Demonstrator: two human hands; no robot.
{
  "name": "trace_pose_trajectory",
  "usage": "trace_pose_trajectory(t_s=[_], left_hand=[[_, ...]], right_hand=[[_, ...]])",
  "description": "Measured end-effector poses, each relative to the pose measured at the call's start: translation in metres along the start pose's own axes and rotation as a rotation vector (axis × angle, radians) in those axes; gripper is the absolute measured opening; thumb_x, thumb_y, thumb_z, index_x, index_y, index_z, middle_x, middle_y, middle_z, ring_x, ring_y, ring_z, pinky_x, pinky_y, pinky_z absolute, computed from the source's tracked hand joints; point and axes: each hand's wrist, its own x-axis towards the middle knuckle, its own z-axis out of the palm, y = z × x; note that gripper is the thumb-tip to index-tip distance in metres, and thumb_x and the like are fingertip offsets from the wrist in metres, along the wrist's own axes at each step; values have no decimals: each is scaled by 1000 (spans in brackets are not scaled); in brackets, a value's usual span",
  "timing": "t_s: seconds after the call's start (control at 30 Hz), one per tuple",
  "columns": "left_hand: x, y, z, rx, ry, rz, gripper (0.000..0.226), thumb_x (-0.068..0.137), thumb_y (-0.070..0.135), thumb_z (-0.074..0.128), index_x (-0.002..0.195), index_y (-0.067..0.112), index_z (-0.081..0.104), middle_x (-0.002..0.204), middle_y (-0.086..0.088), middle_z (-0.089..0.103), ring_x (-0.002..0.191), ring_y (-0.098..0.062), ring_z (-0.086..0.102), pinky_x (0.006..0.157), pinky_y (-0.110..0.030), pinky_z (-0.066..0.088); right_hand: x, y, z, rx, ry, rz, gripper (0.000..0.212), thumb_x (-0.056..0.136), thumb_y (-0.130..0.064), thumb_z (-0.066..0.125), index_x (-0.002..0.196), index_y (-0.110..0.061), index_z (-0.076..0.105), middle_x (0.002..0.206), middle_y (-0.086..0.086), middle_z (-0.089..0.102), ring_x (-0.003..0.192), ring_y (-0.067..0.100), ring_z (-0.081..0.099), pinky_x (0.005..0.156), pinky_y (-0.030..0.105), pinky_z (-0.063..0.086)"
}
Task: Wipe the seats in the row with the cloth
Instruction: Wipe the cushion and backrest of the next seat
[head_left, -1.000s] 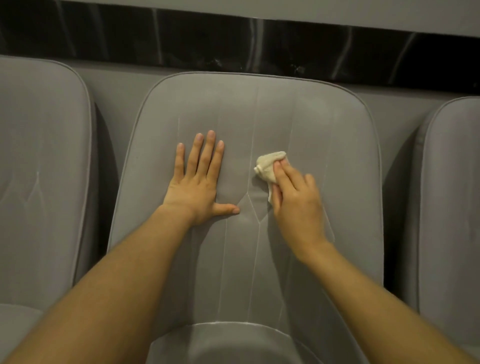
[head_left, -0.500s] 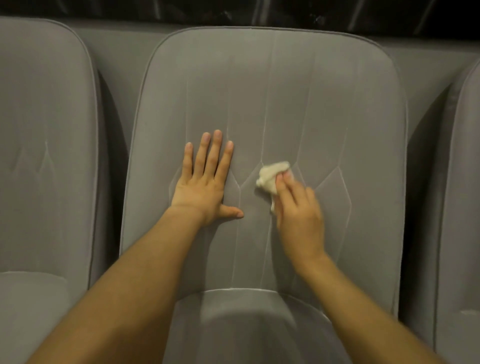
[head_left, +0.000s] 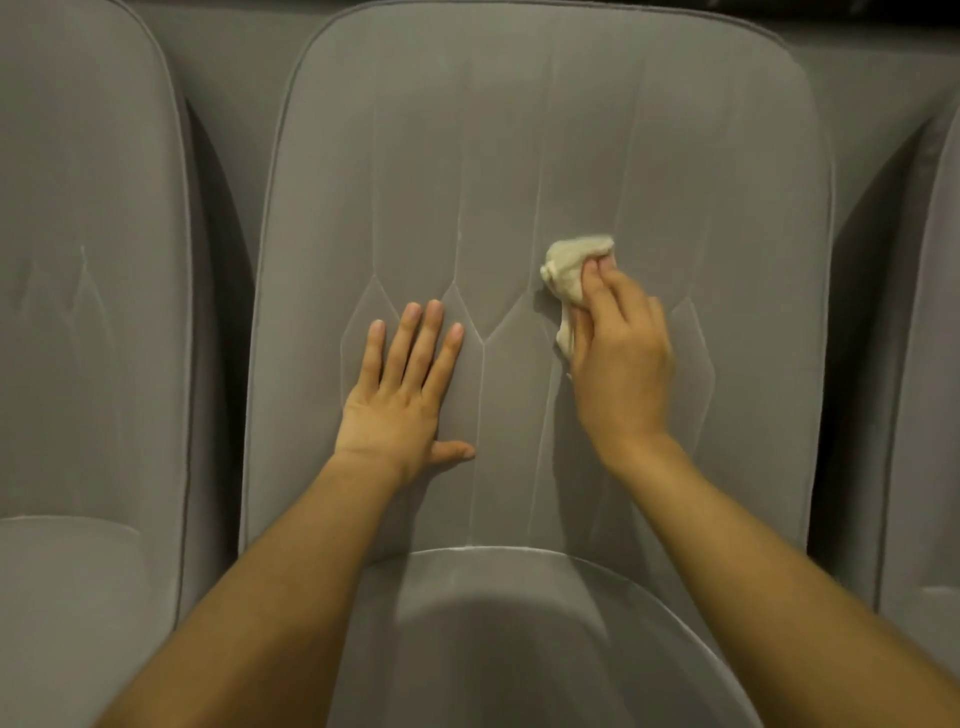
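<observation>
Backrest of the middle seat (head_left: 597, 130) being wiped

A bunched cloth (head_left: 569, 270) is gripped by the right hand (head_left: 621, 353); the left hand (head_left: 400, 395) is laid flat, fingers released.

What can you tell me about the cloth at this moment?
The cloth is small, cream-white and looks like soft fabric, bunched into a crumpled wad rather than spread flat. The right hand grips it, fingertips pressing on its upper part; a strip trails down along the hand's inner edge, and the rest is hidden under the palm. It is pressed against the grey backrest of the middle seat, slightly right of its middle, about mid-height. Nothing else touches it.
</observation>
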Motion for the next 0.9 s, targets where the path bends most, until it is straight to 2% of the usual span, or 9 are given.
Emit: trace_pose_trajectory(t_s=[0.13, 0.23, 0.33, 0.5, 0.57, 0.7, 0.8, 0.9], left_hand=[[-4, 1, 4, 30, 53, 19, 132, 75, 79, 47, 121, 12, -56, 135, -15, -52, 116, -27, -60, 96, -45, -41], [-4, 2, 4, 33, -5, 13, 128, 78, 78, 43, 115, 12, -60, 126, -14, -61, 109, -27, -64, 90, -44, -45], [-5, 3, 2, 45, -74, 7, 128, 80, 78, 42, 111, 11, -62, 117, -14, -67, 102, -28, -66, 87, -44, -46], [-6, 2, 6, 57, -73, 2, 129, 79, 77, 44, 111, 11, -62, 116, -14, -68, 104, -28, -66, 88, -46, -44], [-7, 1, 8, 47, -54, 17, 129, 79, 77, 44, 112, 11, -61, 117, -14, -67, 108, -29, -63, 90, -46, -43], [-8, 0, 8, 46, -13, 46, 130, 78, 77, 46, 117, 12, -59, 125, -14, -62, 115, -31, -59, 93, -46, -42], [-8, 2, 8, 61, -39, 28, 128, 79, 78, 42, 115, 10, -60, 119, -16, -66, 106, -29, -65, 90, -46, -44], [-6, 1, 8, 68, -61, 10, 127, 79, 79, 41, 114, 10, -60, 116, -16, -67, 103, -30, -66, 89, -47, -43]], right_hand=[[-91, 0, 2, -94, -200, -66, 68, 57, 6, 83, 121, 0, 61, 124, 10, 61, 63, 27, 49, 47, 29, 45], [-124, -6, 3, -88, -309, -10, 82, 46, 8, 87, 123, -2, 60, 126, 6, 60, 61, 23, 50, 44, 28, 46], [-120, -12, -8, 8, -306, 52, 76, 47, 9, 86, 119, -3, 63, 120, 7, 64, 69, 26, 60, 49, 30, 51], [-56, -15, -13, 71, -46, 84, 48, 74, -2, 69, 121, -6, 62, 121, 6, 63, 84, 32, 62, 60, 31, 51], [-44, -11, -1, 29, -16, 94, 45, 77, -3, 71, 121, -8, 62, 121, 5, 63, 84, 29, 61, 59, 28, 49], [-112, -4, 14, -30, -152, 38, 62, 65, 5, 80, 123, -7, 61, 123, 5, 62, 72, 29, 56, 50, 29, 47], [-167, -3, 13, 5, -326, 43, 75, 50, 8, 86, 121, -5, 62, 123, 6, 62, 71, 29, 60, 46, 32, 52], [-172, -2, 6, 88, -380, 49, 73, 49, 7, 87, 117, -4, 63, 115, 7, 65, 75, 28, 64, 50, 35, 55]])
